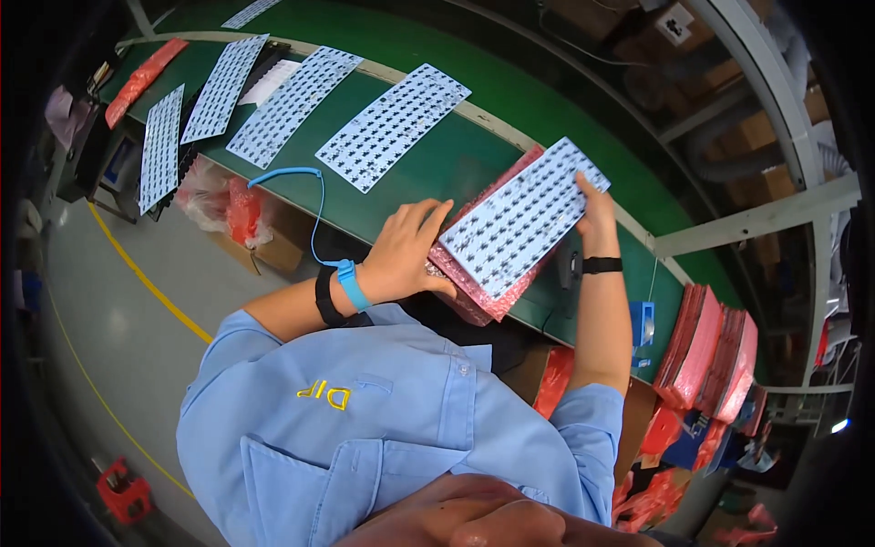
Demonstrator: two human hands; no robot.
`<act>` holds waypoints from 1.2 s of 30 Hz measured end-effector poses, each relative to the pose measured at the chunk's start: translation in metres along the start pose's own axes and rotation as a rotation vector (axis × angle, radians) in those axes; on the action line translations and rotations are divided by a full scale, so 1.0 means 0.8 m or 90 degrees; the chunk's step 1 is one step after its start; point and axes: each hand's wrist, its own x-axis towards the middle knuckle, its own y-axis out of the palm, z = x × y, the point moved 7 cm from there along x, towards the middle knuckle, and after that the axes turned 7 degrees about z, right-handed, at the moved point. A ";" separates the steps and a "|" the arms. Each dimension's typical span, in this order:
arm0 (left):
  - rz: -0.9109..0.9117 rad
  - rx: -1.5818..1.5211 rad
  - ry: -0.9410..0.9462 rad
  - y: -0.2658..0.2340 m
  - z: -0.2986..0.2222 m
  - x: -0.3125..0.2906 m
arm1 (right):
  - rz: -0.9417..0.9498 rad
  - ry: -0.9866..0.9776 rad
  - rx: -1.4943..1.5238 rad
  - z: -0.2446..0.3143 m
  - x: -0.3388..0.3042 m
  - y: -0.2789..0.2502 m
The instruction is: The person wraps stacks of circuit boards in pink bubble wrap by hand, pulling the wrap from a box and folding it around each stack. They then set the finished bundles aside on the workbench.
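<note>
- The left hand (406, 255) curled over the near short end of a white circuit panel (521, 217), fingers bent on top and the thumb tucked beneath, out of sight.
- The right hand (594, 211) held the far long edge of the same panel; only the thumb and the back of the hand showed, the fingers hidden behind the board, so their grip underneath could not be made out.
- The panel lay tilted on a stack of pink bubble-wrap sleeves (474, 283), which covered most of the stack; how many sleeves lay there could not be told.
- The stack overhung the near edge of the green conveyor belt (456, 164), above the person's lap.
- A blue coiled wrist-strap cord (314, 205) ran from the left wrist up to the belt edge, its far end hard to follow.
- Four more white panels (394, 126) lay in a row up the belt to the left, well apart from the hands, with bare green belt between them and the held panel.
- A pile of red-pink sleeves (706, 351) stood on edge at the right, past the right elbow.
- The dark rim cut off the belt's far ends, and the blue shirt (383, 428) hid the lap.
</note>
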 end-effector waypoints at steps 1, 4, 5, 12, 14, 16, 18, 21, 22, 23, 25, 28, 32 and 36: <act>0.003 -0.003 -0.010 0.012 0.015 -0.009 | -0.006 0.011 -0.028 -0.013 -0.002 0.002; 0.006 -0.014 -0.022 0.025 0.036 -0.017 | -0.003 -0.089 -0.171 -0.026 -0.004 -0.002; 0.004 -0.029 -0.020 0.026 0.037 -0.021 | -0.003 -0.135 -0.237 -0.019 -0.008 0.007; -0.016 -0.082 -0.015 0.024 0.038 -0.021 | -0.061 0.034 -0.901 0.016 0.014 0.016; -0.014 -0.089 -0.023 0.025 0.040 -0.020 | 0.003 0.086 -0.853 0.014 0.027 0.017; -0.012 -0.094 -0.033 0.025 0.042 -0.020 | 0.103 0.092 -0.794 0.015 0.034 0.032; 0.002 -0.097 -0.053 0.025 0.042 -0.018 | 0.154 0.098 -0.763 0.021 0.041 0.045; -0.008 -0.083 -0.071 0.025 0.044 -0.015 | 0.246 0.204 -0.793 0.023 0.048 0.053; -0.027 -0.068 -0.075 0.023 0.046 -0.014 | 0.247 0.206 -0.794 0.034 0.049 0.052; -0.046 -0.052 -0.082 0.021 0.046 -0.013 | 0.273 0.214 -0.797 0.045 0.048 0.053; -0.024 -0.053 -0.068 0.020 0.043 -0.011 | 0.317 0.227 -0.804 0.071 0.040 0.058; 0.012 -0.053 -0.050 0.019 0.045 -0.011 | 0.362 0.183 -0.592 0.128 -0.011 0.098; 0.110 -0.273 0.078 0.036 0.033 -0.015 | 0.433 0.056 -0.669 0.213 -0.101 0.145; 0.266 -0.817 -0.108 0.067 0.027 -0.041 | 0.385 -0.108 -0.748 0.310 -0.207 0.167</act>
